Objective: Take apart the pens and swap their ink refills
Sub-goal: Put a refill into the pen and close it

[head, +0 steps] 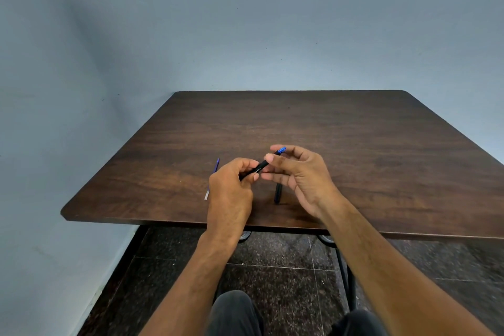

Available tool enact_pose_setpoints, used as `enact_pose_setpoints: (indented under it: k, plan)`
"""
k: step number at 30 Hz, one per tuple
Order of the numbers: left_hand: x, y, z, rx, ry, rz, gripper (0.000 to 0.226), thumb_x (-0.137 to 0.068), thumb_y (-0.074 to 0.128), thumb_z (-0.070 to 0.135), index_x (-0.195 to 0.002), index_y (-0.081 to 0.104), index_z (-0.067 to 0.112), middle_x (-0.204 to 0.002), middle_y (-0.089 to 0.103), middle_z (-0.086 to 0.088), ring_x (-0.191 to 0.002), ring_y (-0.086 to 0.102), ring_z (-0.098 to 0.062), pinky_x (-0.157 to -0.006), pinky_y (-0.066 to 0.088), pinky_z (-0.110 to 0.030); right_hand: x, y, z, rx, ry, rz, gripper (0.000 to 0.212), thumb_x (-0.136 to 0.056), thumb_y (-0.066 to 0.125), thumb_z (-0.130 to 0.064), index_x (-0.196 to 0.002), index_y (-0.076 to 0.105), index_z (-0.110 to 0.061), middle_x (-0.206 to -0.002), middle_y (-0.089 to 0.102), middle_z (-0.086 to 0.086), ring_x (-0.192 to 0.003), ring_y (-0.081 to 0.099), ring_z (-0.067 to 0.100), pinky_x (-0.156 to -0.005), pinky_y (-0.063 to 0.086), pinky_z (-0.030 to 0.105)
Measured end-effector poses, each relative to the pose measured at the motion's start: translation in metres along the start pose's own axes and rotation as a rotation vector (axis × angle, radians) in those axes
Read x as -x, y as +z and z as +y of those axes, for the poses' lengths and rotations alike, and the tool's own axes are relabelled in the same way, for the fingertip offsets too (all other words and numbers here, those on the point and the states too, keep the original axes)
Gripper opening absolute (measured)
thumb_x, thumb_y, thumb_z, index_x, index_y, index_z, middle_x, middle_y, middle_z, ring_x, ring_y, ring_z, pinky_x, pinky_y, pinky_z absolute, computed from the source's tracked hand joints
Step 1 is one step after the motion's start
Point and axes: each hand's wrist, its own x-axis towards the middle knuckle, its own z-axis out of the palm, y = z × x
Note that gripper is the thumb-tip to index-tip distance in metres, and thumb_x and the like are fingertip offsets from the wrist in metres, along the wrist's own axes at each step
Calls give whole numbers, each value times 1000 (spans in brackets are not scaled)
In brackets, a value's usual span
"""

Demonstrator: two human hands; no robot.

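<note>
We look down at a dark wooden table (327,128) pushed against a pale blue-grey wall (245,22), with both our bare forearms reaching over its near edge. Our left hand (231,188) is curled closed around the lower end of a black pen (259,168), which slants up and to the right between the two hands, raised a little above the tabletop. Our right hand (297,172) pinches the upper part of that same pen between thumb and forefinger, while its other fingers spread loosely, palm turned toward the left hand. A bright blue tip (281,150) sticks out just past the right thumb. A thin ink refill (212,180) lies loose on the table just to the left of our left hand, blue along its far half and pale at its near end, pointing away from us. A second black pen barrel (278,192) rests on the table beneath and between the hands; its far end is hidden by the right hand's fingers, so we cannot tell whether it is whole. No boxes, cups or trays appear anywhere. Below the table edge we see a dark speckled tiled floor (286,267), black metal table legs (346,275), and our knees in dark trousers (234,314).
</note>
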Motion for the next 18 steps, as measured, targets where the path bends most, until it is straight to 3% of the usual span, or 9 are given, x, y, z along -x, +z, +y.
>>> enact_pose_setpoints:
  k: [2,6,10,18]
  plan:
    - [-1,-1,0,-5,-4,0,25,-88,73,3,-103,75,23,-89,70,21,-90,63,16,-75,42,1,0,-1,1,-47,-19,-13,21,-83,73,8,-105,72,7,-102,74,27,-84,74,34,-79,63,42]
    - [-1,0,1,-10,-10,3,24,-89,73,4,-103,75,23,-89,70,21,-91,62,16,-75,41,1,-1,-1,3,-43,-32,-1,9,-83,74,7,-92,76,7,-92,75,26,-85,75,37,-80,63,41]
    - [0,-1,1,-10,-11,-2,25,-89,73,4,-102,74,25,-87,68,25,-90,60,19,-75,41,2,-2,1,2,33,-26,28,21,-75,83,-6,-89,73,6,-84,75,24,-77,74,33,-75,63,39]
    - [-2,-1,1,-25,-14,-9,27,-89,73,3,-104,74,25,-88,67,24,-90,60,20,-75,41,3,0,2,1,-58,-17,-10,23,-84,69,12,-107,70,9,-96,74,23,-79,73,31,-77,63,43]
